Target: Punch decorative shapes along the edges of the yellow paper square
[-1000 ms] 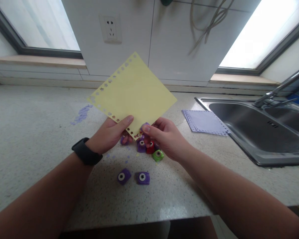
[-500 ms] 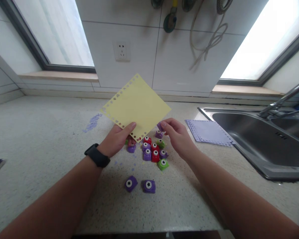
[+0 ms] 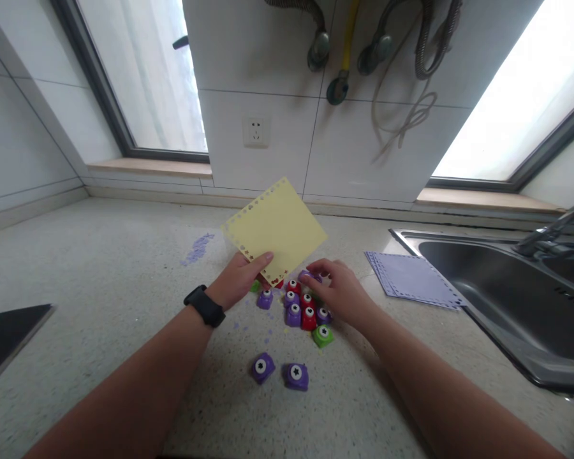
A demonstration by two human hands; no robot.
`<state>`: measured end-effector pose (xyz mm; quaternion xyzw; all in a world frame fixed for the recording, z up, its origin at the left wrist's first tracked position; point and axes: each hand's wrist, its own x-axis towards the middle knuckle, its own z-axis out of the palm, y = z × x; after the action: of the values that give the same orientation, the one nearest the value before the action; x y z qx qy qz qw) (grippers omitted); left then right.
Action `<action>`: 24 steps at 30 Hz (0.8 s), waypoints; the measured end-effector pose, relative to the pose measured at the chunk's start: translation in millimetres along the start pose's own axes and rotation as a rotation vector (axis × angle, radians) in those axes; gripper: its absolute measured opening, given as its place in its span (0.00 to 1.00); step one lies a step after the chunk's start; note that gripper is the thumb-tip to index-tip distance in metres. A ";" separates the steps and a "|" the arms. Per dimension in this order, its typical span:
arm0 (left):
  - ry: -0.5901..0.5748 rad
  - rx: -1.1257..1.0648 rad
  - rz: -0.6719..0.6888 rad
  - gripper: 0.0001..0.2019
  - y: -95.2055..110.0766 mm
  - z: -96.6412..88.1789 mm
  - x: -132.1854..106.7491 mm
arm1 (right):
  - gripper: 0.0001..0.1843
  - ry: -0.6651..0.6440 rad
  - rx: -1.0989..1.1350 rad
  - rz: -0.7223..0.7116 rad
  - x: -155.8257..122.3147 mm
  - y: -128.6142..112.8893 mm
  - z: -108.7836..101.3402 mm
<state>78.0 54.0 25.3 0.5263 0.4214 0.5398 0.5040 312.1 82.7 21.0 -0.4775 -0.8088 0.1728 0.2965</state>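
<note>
My left hand (image 3: 243,277) pinches the lower left edge of a yellow paper sheet (image 3: 280,233), thumb on top. Small punched shapes line two of the sheet's edges. My right hand (image 3: 337,287) has its fingers closed round a purple paper punch (image 3: 308,275), low over the far side of a cluster of punches. In that cluster are a red punch (image 3: 309,319), a purple punch (image 3: 293,315), a green punch (image 3: 323,335) and several others, partly hidden by my right hand and the sheet. Nearer me lie two purple punches (image 3: 263,368) (image 3: 296,377).
A stack of lilac sheets with punched edges (image 3: 411,280) lies at the right, touching the rim of a steel sink (image 3: 459,312). Purple paper bits (image 3: 198,248) are scattered at the left. A dark flat object (image 3: 14,335) rests at the far left.
My right hand has come down with the purple punch to the cluster. The yellow sheet is lower and tilted flatter. The camera view has tipped upward.
</note>
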 end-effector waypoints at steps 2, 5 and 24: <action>0.002 -0.011 -0.005 0.16 -0.6 0.1 0.1 | 0.12 -0.035 -0.020 -0.003 0.2 0.0 0.9; 0.017 -0.022 0.002 0.15 -0.3 0.1 0.0 | 0.13 -0.062 -0.062 0.004 0.5 -0.2 0.6; 0.002 -0.039 0.037 0.16 -2.8 -1.5 1.5 | 0.16 -0.266 -0.114 -0.163 -3.4 -11.4 -2.9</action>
<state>76.9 56.0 22.6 0.5234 0.4016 0.5577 0.5037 307.6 74.2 28.5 -0.3993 -0.8855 0.1637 0.1723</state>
